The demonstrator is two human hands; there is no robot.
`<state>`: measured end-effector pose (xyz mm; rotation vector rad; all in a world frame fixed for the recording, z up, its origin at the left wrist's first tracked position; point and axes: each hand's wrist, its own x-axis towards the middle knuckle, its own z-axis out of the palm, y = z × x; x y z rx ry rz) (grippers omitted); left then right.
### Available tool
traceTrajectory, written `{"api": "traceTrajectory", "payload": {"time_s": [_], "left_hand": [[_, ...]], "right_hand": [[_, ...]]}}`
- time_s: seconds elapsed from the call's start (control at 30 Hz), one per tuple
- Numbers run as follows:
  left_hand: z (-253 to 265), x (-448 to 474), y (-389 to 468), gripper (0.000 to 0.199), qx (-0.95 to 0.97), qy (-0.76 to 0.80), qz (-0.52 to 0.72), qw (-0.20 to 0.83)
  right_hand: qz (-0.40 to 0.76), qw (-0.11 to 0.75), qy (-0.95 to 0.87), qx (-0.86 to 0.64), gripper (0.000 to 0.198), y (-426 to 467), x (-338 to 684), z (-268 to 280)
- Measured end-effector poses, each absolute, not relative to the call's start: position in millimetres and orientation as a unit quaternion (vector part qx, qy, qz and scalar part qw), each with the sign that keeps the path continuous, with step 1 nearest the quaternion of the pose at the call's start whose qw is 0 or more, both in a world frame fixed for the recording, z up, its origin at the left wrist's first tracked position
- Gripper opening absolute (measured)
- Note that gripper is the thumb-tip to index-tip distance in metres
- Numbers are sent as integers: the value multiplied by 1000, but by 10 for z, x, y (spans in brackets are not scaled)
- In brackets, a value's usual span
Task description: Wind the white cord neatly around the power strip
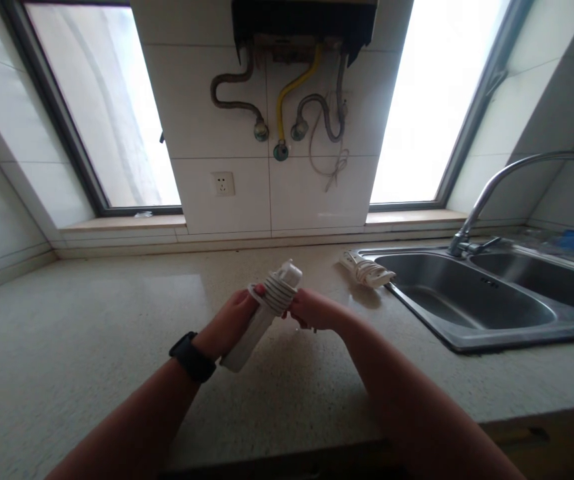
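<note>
My left hand (233,321), with a black watch on its wrist, is wrapped round a white power strip (251,341) held at a slant above the counter. A white cord (277,295) is wound in several turns about the strip's upper part. My right hand (313,309) is closed at the right side of these turns, its fingers on the cord. Something small with a metallic glint shows under the right fingers; I cannot make it out. A second white power strip (367,270), also wound with its cord, lies on the counter beside the sink.
A steel double sink (441,333) with a curved faucet (491,183) is set into the counter (91,360) at the right. Behind are a wall socket (223,183), hoses, a yellow pipe (280,107) and two windows. The counter's front edge runs below my forearms.
</note>
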<state>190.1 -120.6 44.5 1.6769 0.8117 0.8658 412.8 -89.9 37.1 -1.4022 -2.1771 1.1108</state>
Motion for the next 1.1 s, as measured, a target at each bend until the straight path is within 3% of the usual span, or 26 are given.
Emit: {"api": "traceTrajectory", "payload": {"time_s": [0.13, 0.23, 0.3, 0.43, 0.7, 0.9, 1.03, 1.1], "left_hand": [[436, 1807, -1058, 70, 679, 448, 378, 442], [455, 1741, -987, 69, 695, 494, 371, 368], [467, 1700, -957, 68, 705, 519, 360, 322], [469, 1661, -931, 68, 730, 530, 334, 273], [446, 1626, -895, 71, 693, 505, 332, 394], [356, 1583, -829, 71, 645, 479, 379, 460], [350, 1583, -818, 73, 647, 486, 376, 451], [381, 1599, -840, 75, 664, 489, 371, 427]], "right_hand": [[413, 126, -766, -477, 22, -983, 4016, 365], [413, 200, -758, -463, 30, -1049, 3971, 368], [355, 238, -778, -460, 30, -1102, 3946, 395], [263, 233, -834, -425, 18, -1170, 3932, 472], [332, 215, -849, -350, 47, -1218, 4007, 588], [289, 164, -865, -376, 37, -1209, 4076, 624], [404, 186, -853, -272, 49, -1158, 4126, 546], [425, 213, -843, -251, 46, -1139, 4119, 522]]}}
